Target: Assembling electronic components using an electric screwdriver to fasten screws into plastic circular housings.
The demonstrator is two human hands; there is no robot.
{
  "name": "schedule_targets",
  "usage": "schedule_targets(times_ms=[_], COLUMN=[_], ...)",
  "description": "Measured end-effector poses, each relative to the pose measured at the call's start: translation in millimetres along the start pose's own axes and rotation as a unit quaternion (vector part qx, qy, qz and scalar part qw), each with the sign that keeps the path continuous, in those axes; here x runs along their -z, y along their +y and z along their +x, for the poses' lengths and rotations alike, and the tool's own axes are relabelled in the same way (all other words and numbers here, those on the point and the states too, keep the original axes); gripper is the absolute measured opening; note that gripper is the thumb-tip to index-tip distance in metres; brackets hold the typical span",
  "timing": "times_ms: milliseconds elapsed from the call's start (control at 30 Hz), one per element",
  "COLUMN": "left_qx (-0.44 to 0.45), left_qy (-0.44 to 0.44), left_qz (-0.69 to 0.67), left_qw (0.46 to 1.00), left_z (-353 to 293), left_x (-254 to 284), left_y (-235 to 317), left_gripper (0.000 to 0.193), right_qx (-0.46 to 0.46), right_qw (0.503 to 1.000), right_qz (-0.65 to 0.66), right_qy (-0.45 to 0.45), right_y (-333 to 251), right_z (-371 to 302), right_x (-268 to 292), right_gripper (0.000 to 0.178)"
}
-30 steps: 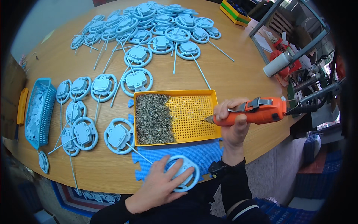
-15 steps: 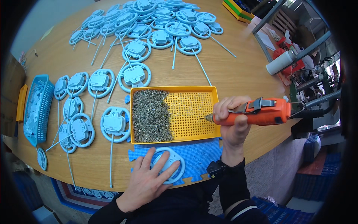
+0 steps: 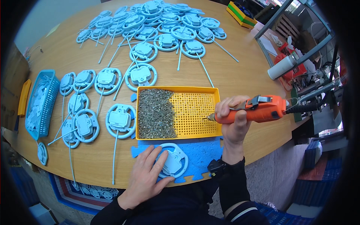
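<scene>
A light-blue plastic wheel-shaped part (image 3: pixel 173 162), a ring with a raised middle, lies on the blue foam mat (image 3: pixel 204 157) at the table's near edge. My left hand (image 3: pixel 148 174) rests flat over its left side, fingers stretched out and the thumb by its lower rim. In my right hand (image 3: pixel 235 125) is an orange electric screwdriver (image 3: pixel 262 109), its tip pointing left over the yellow perforated tray (image 3: pixel 195 135). Small metal screws (image 3: pixel 155 114) are heaped in the tray's left part, while single ones appear to stand in holes to the right.
Several similar parts with thin rods (image 3: pixel 120 119) lie left of the tray, and a large pile (image 3: pixel 165 22) fills the far side. A blue basket (image 3: pixel 43 105) with pale pieces stands at left. At right are a metal frame (image 3: pixel 292 56) and a white cylinder (image 3: pixel 281 67).
My left hand's fingers have slid leftward and drawn together somewhat, uncovering the middle of the wheel-shaped part. The screwdriver stays over the tray in my right hand. The whole view has shifted slightly.
</scene>
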State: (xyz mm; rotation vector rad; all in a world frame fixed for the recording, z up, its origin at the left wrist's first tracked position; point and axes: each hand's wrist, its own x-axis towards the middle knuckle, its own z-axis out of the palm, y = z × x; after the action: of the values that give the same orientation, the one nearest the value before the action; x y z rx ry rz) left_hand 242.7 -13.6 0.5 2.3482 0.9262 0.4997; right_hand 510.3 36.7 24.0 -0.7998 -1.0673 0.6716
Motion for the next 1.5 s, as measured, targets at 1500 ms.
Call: schedule_targets(times_ms=[1500], left_qx=[0.052], left_qy=[0.072], left_qz=[0.009], left_qw=[0.996], left_z=[14.3], left_x=[-9.0], left_y=[1.6], left_gripper=[0.069], right_qx=[-0.109], right_qw=[0.970], right_qz=[0.142], right_qy=[-0.166], right_y=[-42.0], right_z=[-57.7], right_x=[-63.4], right_gripper=[0.056])
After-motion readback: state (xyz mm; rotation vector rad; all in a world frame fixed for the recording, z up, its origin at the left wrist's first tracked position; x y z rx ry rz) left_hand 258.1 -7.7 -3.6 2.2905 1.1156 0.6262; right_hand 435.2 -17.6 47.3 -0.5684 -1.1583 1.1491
